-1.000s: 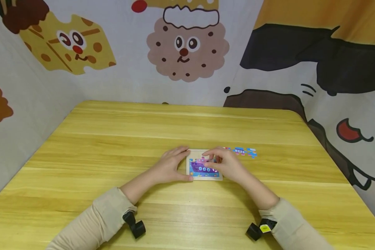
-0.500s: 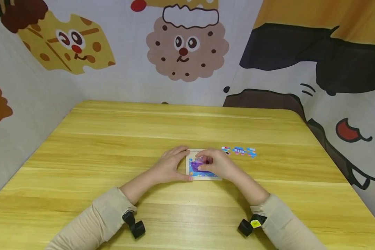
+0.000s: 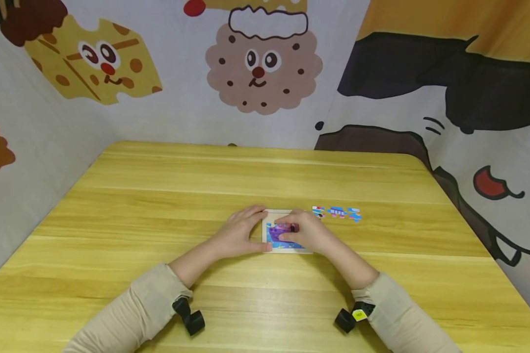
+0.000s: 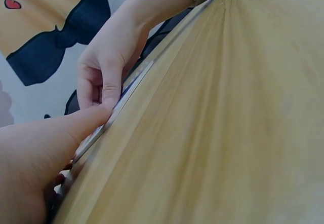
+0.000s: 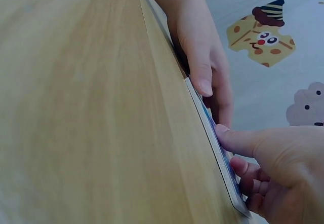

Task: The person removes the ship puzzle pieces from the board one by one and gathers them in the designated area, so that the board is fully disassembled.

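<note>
A small jigsaw board (image 3: pixel 287 251) with a pale frame and a purple ship picture lies flat on the table. My left hand (image 3: pixel 238 234) steadies its left side, thumb on the near corner and fingertips along the far one. Over the picture, my right hand (image 3: pixel 310 231) has its thumb and index finger bent around a purple-pink puzzle piece (image 3: pixel 286 228), low against the board. The right hand covers much of the board's right half. In the right wrist view, the right thumb (image 5: pixel 235 140) and curled fingers reach down to the board's surface.
Loose puzzle pieces (image 3: pixel 337 212), blue with red, white and pink parts, lie just beyond the right hand. The wooden table (image 3: pixel 159 181) runs back to a cartoon-printed curtain (image 3: pixel 172 117). A black wrist camera sits at each sleeve.
My right hand has shifted left and slightly down over the ship picture, uncovering the nearest loose pieces, then has stayed almost still. My left hand keeps its place on the board.
</note>
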Demonstrator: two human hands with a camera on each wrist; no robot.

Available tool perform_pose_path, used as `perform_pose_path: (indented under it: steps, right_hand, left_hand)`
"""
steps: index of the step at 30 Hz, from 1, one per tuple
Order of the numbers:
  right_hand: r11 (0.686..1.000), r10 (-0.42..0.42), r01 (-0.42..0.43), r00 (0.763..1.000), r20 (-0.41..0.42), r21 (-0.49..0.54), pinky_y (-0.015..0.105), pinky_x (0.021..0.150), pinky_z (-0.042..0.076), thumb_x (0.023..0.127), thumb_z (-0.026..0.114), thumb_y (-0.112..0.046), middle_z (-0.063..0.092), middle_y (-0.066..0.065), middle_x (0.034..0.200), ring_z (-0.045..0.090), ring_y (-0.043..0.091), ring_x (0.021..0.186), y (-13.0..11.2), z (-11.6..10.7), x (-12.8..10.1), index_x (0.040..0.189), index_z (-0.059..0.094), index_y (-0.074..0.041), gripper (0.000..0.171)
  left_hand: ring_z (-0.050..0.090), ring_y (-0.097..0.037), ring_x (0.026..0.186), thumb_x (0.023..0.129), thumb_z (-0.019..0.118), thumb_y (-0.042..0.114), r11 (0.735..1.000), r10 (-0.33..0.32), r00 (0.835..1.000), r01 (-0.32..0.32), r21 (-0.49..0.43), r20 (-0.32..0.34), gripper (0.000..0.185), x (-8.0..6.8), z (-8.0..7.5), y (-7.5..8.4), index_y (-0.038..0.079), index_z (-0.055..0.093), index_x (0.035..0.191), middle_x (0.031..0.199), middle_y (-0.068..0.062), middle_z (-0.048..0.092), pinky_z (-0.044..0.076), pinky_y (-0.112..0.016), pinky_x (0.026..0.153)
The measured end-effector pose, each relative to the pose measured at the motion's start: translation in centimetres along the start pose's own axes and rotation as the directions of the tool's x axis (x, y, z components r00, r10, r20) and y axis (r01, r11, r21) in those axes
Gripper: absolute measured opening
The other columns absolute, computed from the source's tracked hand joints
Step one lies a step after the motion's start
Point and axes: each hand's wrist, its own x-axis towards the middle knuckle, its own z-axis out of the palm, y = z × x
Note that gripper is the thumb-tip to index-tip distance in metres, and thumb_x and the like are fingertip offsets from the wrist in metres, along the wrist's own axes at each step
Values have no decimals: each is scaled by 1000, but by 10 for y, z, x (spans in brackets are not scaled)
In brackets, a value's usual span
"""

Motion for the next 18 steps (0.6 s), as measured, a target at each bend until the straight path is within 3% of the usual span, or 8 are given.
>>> perform_pose_path:
  steps: [11, 18]
  right_hand:
    - [1000, 2, -2, 1000, -8, -18, 37, 78, 49, 81, 77, -11, 67, 2, 102, 58, 17, 90, -3, 3, 2, 111, 71, -8, 30]
    - [999, 29, -30, 999, -37, -17, 32, 66, 45, 79, 78, -8, 61, -3, 86, 51, 15, 75, -5, 4, 0, 109, 70, -11, 31]
  left_hand:
    - [19, -26, 142, 82, 67, 54, 1000, -16, 1000, 16, -12, -14, 86, 1, 1, 1, 5, 37, 147, 155, -8, 27, 15, -51, 112]
    - [20, -28, 141, 86, 65, 49, 1000, -3, 1000, 2, -11, -24, 79, 1, 2, 1, 4, 39, 145, 154, -10, 29, 16, -53, 111]
